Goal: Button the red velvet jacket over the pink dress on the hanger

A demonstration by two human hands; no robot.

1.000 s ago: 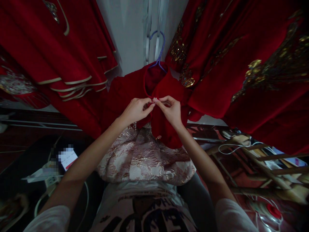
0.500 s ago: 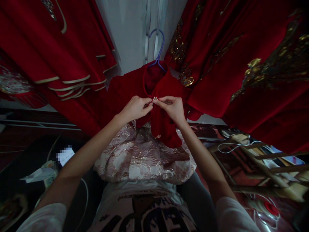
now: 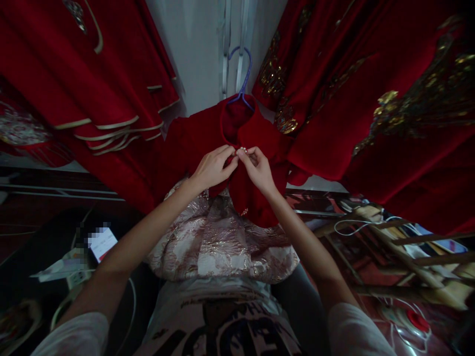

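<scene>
Red garment (image 3: 193,133) at frame centre, beaded fastener (image 3: 242,150) pinched between two hands just below its neck opening.
The right hand (image 3: 261,173) pinches the pale, round-beaded cluster; the left hand (image 3: 215,165) has thumb and fingers pinched on the red edge beside it, both hiding part of the front. A smooth purple hanger (image 3: 247,74) rises from the neck; crinkled, metallic-threaded brocade (image 3: 218,242) spreads below. Red garments crowd both sides, pale-edged at upper left (image 3: 122,74), gold-sequined at upper right (image 3: 404,113). The shirt (image 3: 222,321) bears large dark lettering, partly unreadable. A wooden frame (image 3: 411,257) stands lower right, a white cable (image 3: 352,227) across it.
</scene>
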